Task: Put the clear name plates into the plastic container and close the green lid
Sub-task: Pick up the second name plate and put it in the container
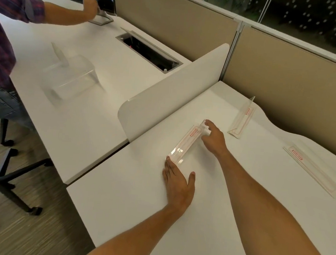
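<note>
The left hand (178, 183) lies flat on the counter (137, 205), grip released, fingertips at the name plate's (185, 143) near end; the right hand (214, 139), also released, touches its far end.

Soft, even overhead light is falling on the white desk (238, 193); wide-angle distortion is bending edges, and the plastic container (70, 79) at ten o'clock is smearing with blur.

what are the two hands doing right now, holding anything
Left hand: open, fingertips at the near end of the clear name plate, not gripping.
Right hand: open, fingers at the plate's far end, no closed grip visible.
</note>
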